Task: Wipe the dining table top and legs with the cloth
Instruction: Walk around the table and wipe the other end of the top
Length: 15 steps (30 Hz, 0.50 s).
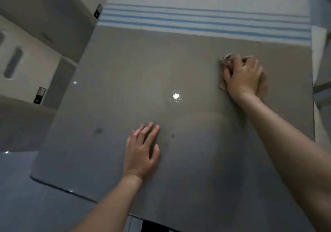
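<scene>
Overhead, a lamp's glare (177,96) glints off the glossy grey table (125,81) beside pale cabinets (35,52).

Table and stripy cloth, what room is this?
Probably a home dining area: a glossy grey table, a blue-striped runner across its far end, and pale cupboards beside it.

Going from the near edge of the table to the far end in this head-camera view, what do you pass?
Left hand flat on the table top → bright light reflection → right hand pressing the cloth → blue-striped runner.
</scene>
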{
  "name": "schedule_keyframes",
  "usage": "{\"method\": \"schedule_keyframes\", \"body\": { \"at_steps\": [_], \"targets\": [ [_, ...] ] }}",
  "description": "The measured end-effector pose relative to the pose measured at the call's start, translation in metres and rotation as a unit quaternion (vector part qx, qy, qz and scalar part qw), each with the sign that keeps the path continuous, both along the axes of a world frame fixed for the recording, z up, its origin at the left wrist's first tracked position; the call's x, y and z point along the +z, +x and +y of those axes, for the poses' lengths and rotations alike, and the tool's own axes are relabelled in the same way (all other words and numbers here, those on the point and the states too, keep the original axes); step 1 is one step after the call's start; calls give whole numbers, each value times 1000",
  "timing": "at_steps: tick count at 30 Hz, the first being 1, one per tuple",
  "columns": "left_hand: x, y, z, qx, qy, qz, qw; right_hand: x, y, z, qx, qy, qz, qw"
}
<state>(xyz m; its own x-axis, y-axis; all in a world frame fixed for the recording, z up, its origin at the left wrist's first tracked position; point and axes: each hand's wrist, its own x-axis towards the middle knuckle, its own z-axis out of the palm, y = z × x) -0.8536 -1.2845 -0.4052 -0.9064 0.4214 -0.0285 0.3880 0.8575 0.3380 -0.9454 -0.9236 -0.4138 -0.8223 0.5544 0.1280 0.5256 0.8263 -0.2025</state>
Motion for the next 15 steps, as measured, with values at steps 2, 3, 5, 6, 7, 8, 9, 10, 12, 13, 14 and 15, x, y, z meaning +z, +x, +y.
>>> {"method": "schedule_keyframes", "body": {
  "at_steps": [2,3,5,6,7,8,9,10,12,13,14,15],
  "targets": [
    [-1,-1,2,0,-3,-2,1000,-1,38,-44,53,-3,18,998],
    [0,0,1,2,-2,-2,1000,2,61,-70,80,-12,19,997],
    [1,0,0,5,-2,-4,1000,6,112,-120,142,-40,22,989],
    [2,0,0,2,-6,-6,1000,8,142,-145,182,-63,26,981],
    [2,1,0,-2,-9,-9,1000,9,175,-166,236,-80,25,968],
    [2,2,0,-4,-9,-12,1000,12,206,-181,301,-80,23,950],
    [2,2,0,-3,-5,-14,1000,13,231,-190,370,-74,21,926],
    [2,2,0,-1,-2,-12,1000,14,247,-192,434,-68,26,898],
    [0,3,-1,0,4,-6,1000,15,243,-183,515,-56,42,855],
    [-1,3,-2,3,8,-5,1000,14,226,-176,525,-49,52,848],
    [-2,3,-2,3,12,-3,1000,12,202,-170,508,-42,68,858],
    [-3,3,-2,3,17,2,1000,9,172,-165,466,-33,83,880]
  ]
}}
